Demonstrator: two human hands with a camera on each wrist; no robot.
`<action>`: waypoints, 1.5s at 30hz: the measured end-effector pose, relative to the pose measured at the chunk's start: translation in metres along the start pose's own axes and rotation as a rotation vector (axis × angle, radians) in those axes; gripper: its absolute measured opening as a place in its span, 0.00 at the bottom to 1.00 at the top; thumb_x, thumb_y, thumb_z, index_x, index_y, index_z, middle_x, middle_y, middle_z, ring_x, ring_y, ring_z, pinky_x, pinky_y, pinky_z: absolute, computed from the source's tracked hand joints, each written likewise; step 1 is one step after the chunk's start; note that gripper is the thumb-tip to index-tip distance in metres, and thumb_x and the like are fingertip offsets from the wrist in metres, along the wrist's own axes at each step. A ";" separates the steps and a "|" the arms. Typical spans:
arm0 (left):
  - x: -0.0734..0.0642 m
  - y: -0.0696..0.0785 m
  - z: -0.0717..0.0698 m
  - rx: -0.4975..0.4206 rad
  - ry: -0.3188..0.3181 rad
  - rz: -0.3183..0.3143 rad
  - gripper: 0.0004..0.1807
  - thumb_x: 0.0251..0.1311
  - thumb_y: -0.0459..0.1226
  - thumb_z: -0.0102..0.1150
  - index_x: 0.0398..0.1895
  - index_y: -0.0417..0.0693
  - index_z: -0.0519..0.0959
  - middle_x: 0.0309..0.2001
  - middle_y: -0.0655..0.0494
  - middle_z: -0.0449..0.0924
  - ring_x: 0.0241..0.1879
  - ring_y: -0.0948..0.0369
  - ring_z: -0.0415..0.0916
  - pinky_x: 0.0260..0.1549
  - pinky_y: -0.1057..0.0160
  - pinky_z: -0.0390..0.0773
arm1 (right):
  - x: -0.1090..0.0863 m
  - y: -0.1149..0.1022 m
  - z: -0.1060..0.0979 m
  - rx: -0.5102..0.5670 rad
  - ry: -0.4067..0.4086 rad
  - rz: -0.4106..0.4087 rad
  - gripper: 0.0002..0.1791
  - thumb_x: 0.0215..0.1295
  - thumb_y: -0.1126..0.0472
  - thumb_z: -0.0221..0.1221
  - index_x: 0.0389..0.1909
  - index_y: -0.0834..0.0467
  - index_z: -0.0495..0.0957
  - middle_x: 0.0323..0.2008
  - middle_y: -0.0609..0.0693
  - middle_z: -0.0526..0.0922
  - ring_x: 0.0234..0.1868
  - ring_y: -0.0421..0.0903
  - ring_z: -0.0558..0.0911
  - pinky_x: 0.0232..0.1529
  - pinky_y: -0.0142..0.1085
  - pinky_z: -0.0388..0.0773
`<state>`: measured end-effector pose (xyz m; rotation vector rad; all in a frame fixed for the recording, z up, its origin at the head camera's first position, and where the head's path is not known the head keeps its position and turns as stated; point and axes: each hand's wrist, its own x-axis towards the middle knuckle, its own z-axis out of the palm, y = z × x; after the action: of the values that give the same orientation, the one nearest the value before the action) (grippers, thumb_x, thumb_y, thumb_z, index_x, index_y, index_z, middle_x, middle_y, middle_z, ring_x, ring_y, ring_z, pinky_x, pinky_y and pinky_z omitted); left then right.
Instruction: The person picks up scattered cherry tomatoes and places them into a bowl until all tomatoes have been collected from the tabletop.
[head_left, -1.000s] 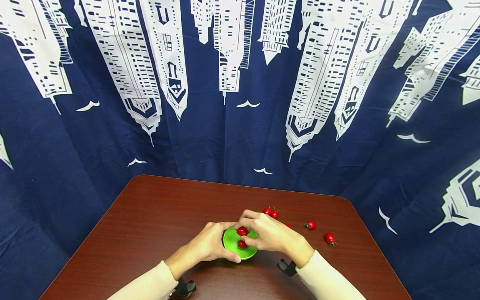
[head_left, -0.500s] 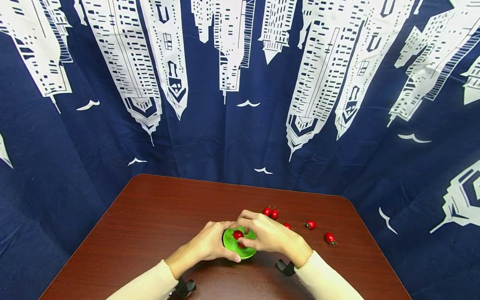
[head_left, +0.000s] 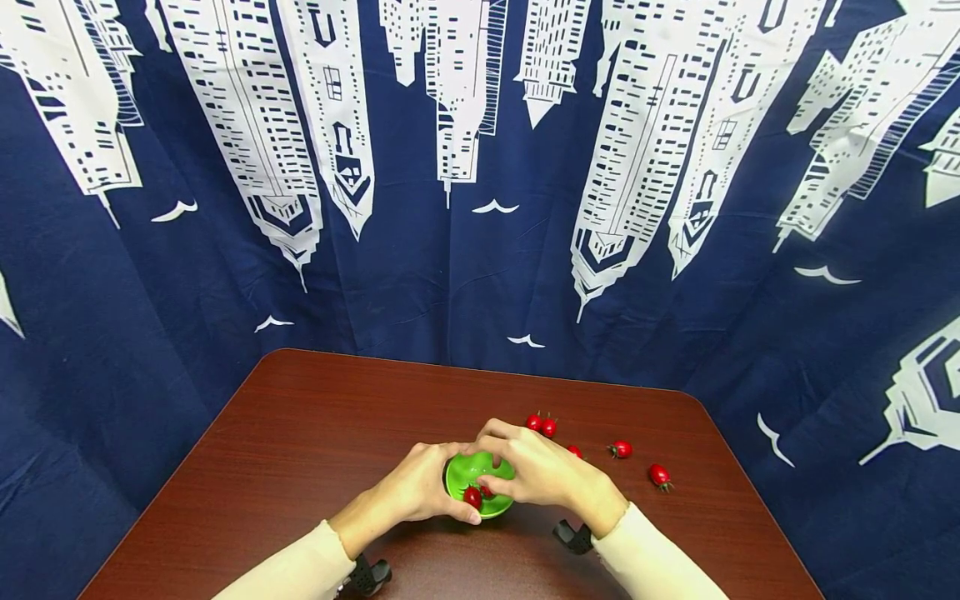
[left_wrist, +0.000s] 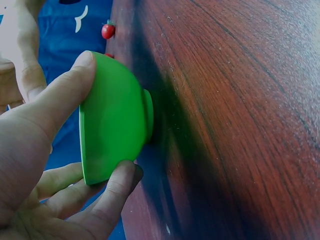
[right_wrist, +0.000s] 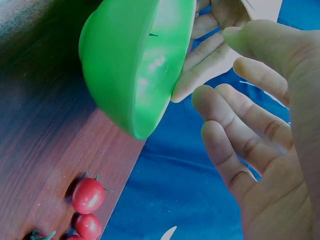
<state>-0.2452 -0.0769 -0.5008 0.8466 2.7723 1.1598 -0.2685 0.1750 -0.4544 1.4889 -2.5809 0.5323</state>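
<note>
At lower centre, left hand [head_left: 426, 483] grips bowl [left_wrist: 112, 120], two cherry tomatoes [head_left: 472, 497] inside; right hand [head_left: 534, 469] parted, empty; five tomatoes [head_left: 622, 450] remain outside.

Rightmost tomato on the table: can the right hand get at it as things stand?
Probably yes: the right hand appears to hold nothing, and the rightmost tomato lies apart on the table with nothing over it. The hand would just need to leave the green bowl.

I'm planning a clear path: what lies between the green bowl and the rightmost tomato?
From the green bowl, the head view shows the right hand, then bare table up to the rightmost tomato.
</note>
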 end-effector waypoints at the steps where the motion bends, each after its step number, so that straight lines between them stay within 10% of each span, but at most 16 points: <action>1: 0.000 0.000 0.000 0.002 0.000 0.001 0.47 0.43 0.51 1.00 0.69 0.49 0.89 0.51 0.56 0.96 0.46 0.61 0.90 0.45 0.67 0.86 | 0.000 0.000 0.000 0.001 0.000 0.000 0.21 0.73 0.61 0.77 0.65 0.56 0.90 0.56 0.52 0.89 0.40 0.45 0.92 0.44 0.21 0.84; 23: 0.000 0.001 0.001 0.064 -0.003 -0.046 0.58 0.43 0.57 0.98 0.78 0.42 0.83 0.65 0.49 0.94 0.61 0.50 0.90 0.63 0.49 0.90 | -0.026 0.016 -0.005 -0.093 0.049 0.061 0.18 0.74 0.56 0.77 0.61 0.51 0.92 0.56 0.44 0.89 0.45 0.44 0.90 0.47 0.31 0.88; 30: 0.003 -0.013 0.007 0.064 0.033 0.032 0.58 0.46 0.62 0.95 0.77 0.40 0.84 0.61 0.48 0.95 0.57 0.50 0.89 0.59 0.50 0.90 | -0.039 0.023 -0.009 -0.123 0.089 0.074 0.18 0.74 0.55 0.78 0.62 0.47 0.92 0.56 0.41 0.88 0.49 0.43 0.92 0.50 0.37 0.91; 45: 0.000 0.005 0.001 0.074 0.014 -0.048 0.59 0.40 0.53 1.00 0.78 0.41 0.84 0.64 0.46 0.94 0.61 0.46 0.88 0.66 0.42 0.88 | -0.070 0.041 -0.020 -0.179 0.148 0.151 0.18 0.72 0.55 0.80 0.60 0.45 0.92 0.56 0.38 0.87 0.46 0.34 0.85 0.47 0.33 0.88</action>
<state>-0.2422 -0.0734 -0.4987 0.7757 2.8455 1.0662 -0.2697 0.2579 -0.4647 1.1609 -2.5611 0.3975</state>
